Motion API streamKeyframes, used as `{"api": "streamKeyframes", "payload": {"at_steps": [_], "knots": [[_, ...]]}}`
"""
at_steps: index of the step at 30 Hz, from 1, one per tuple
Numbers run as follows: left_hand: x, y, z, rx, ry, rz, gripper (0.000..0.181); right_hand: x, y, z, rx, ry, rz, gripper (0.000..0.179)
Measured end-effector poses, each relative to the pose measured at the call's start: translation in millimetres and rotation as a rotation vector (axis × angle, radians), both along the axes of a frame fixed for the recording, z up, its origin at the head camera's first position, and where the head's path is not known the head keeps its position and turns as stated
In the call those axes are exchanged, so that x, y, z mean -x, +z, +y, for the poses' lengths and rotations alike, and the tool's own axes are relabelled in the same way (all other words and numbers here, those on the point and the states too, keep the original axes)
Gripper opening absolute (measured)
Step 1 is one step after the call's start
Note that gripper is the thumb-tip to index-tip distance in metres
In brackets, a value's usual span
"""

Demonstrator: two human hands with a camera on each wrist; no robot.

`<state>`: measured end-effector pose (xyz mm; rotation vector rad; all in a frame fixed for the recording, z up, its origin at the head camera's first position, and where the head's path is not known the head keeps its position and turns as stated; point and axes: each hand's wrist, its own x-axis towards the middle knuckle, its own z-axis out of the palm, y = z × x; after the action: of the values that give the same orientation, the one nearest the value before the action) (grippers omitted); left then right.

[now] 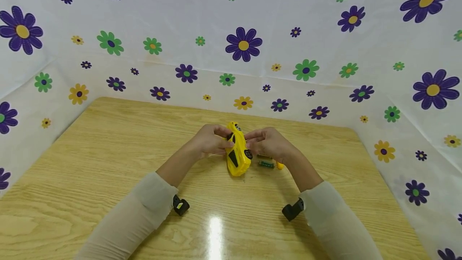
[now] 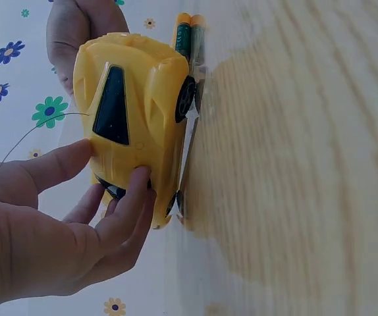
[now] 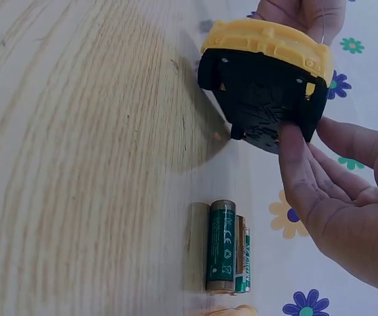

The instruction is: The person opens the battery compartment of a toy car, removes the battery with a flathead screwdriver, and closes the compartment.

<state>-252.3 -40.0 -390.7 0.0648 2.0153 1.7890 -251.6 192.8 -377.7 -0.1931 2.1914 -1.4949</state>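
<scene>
A yellow toy car point(image 1: 238, 153) with dark windows and black wheels is tilted on its side above the wooden table, between both hands. My left hand point(image 1: 213, 139) grips it from the left, thumb and fingers spread over its roof and windows in the left wrist view. On the other side, my right hand point(image 1: 268, 143) holds the car near a wheel. Its fingertips press the black underside point(image 3: 261, 99) in the right wrist view. A thin wire point(image 2: 24, 135) curves beside the car and the left hand.
Several green batteries point(image 3: 222, 247) lie on the table point(image 1: 144, 143) just right of the car, close to the right wrist. Beside them is a yellow-orange object point(image 1: 280, 165), partly hidden by that wrist. A white flowered cloth point(image 1: 202, 23) stands behind and along the sides.
</scene>
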Motion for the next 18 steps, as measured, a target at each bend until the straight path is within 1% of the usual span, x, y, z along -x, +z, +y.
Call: {"api": "streamKeyframes", "payload": {"at_steps": [5, 8, 11, 14, 18], "knots": [[-0.3, 4.1, 5.8, 0.101, -0.007, 0.048, 0.043, 0.1, 1.5, 0, -0.05, 0.006, 0.026, 0.036], [-0.7, 5.1, 8.8, 0.185, -0.022, 0.096, 0.041, 1.0, -0.5, 1, -0.072, 0.021, 0.04, 0.038], [-1.5, 5.6, 11.5, 0.269, -0.041, 0.148, 0.04, 1.5, -3.0, 1, -0.076, 0.024, 0.037, 0.039], [-3.0, 6.8, 14.0, 0.348, -0.068, 0.212, 0.04, 0.2, -2.3, -1, -0.083, 0.009, 0.026, 0.039], [-4.9, 8.5, 16.4, 0.399, -0.086, 0.264, 0.041, -3.1, 1.5, -5, -0.11, -0.02, 0.024, 0.038]]}}
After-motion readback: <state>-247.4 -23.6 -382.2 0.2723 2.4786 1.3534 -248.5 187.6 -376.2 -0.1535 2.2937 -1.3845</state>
